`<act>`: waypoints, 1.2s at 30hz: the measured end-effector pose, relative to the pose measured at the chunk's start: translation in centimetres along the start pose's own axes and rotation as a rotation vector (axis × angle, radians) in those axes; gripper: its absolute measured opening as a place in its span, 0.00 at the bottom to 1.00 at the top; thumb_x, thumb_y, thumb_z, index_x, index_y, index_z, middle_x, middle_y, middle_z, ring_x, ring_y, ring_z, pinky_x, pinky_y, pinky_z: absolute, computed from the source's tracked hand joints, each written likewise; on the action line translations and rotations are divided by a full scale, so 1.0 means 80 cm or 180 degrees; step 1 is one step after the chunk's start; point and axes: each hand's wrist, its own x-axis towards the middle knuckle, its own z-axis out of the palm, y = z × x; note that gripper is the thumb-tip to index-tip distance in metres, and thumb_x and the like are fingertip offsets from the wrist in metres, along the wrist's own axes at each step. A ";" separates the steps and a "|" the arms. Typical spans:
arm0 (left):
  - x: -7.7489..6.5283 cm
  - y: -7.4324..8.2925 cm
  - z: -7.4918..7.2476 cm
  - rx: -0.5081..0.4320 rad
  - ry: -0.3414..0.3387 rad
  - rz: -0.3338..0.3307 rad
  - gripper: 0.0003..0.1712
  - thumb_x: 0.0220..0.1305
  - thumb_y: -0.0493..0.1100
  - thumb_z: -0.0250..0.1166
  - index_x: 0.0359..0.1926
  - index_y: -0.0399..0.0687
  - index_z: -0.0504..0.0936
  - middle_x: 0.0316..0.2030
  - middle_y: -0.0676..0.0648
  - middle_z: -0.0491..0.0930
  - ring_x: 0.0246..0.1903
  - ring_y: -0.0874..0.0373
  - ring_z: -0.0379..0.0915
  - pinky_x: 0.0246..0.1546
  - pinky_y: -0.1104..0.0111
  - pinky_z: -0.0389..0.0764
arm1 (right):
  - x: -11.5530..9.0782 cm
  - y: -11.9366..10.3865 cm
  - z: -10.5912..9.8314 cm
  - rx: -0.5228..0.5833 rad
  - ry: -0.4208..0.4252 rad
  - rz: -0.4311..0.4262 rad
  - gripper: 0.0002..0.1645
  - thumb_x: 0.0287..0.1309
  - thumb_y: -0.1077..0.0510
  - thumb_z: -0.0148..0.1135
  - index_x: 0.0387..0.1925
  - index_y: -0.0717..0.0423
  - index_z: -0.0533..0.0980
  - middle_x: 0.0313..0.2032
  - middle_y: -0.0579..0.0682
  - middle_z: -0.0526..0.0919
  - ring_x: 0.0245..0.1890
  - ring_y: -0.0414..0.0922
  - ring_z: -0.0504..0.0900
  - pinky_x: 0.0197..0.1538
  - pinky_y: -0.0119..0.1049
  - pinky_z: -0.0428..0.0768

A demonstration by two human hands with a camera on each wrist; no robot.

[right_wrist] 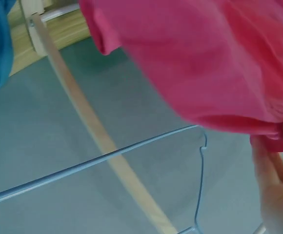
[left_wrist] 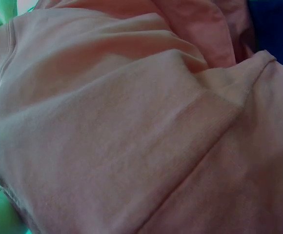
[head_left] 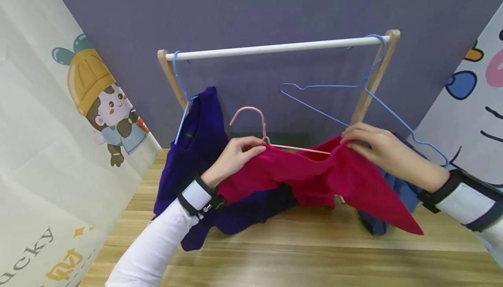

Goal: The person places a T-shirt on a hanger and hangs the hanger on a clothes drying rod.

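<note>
A red shirt (head_left: 291,171) hangs between both hands, in front of the rack. My left hand (head_left: 237,153) pinches its upper edge beside the base of the pink hanger's hook. That pink hanger (head_left: 263,123) sits partly inside the shirt; its hook and one thin arm show, the rest is hidden by cloth. Farther right, my right hand (head_left: 371,143) pinches the shirt's edge between thumb and fingers. Cloth fills most of the left wrist view, with part of a hand (left_wrist: 2,214) at the lower left. The right wrist view shows my fingers gripping the shirt edge.
A wooden rack with a white rod (head_left: 275,49) stands behind. From its left end hangs a purple garment (head_left: 212,121) on a blue hanger (head_left: 182,116). A bare blue hanger (head_left: 330,86) hangs at the right. Blue denim cloth (head_left: 402,193) lies behind the shirt on the wooden table (head_left: 314,256).
</note>
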 end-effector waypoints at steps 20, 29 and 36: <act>0.013 0.008 0.036 0.0181 -0.0031 0.0189 0.08 0.56 0.37 0.61 0.36 0.37 0.81 0.33 0.45 0.80 0.31 0.64 0.70 0.33 0.75 0.70 | 0.035 -0.020 0.034 0.0700 -0.0574 0.0760 0.13 0.53 0.66 0.58 0.43 0.61 0.75 0.33 0.49 0.80 0.31 0.41 0.78 0.33 0.33 0.78; 0.011 0.005 0.037 0.0271 -0.0004 0.0168 0.09 0.57 0.39 0.61 0.36 0.38 0.81 0.32 0.46 0.81 0.29 0.63 0.69 0.32 0.75 0.70 | 0.017 -0.011 0.037 0.1120 -0.1088 0.0966 0.15 0.55 0.63 0.56 0.45 0.64 0.74 0.36 0.54 0.81 0.29 0.38 0.80 0.29 0.30 0.78; 0.006 0.004 0.035 0.0269 -0.0112 0.0031 0.10 0.53 0.40 0.64 0.37 0.39 0.81 0.27 0.48 0.78 0.24 0.63 0.66 0.26 0.75 0.68 | 0.004 -0.009 0.034 0.1182 -0.1075 0.0941 0.12 0.57 0.65 0.53 0.44 0.61 0.72 0.36 0.52 0.80 0.30 0.38 0.80 0.30 0.31 0.79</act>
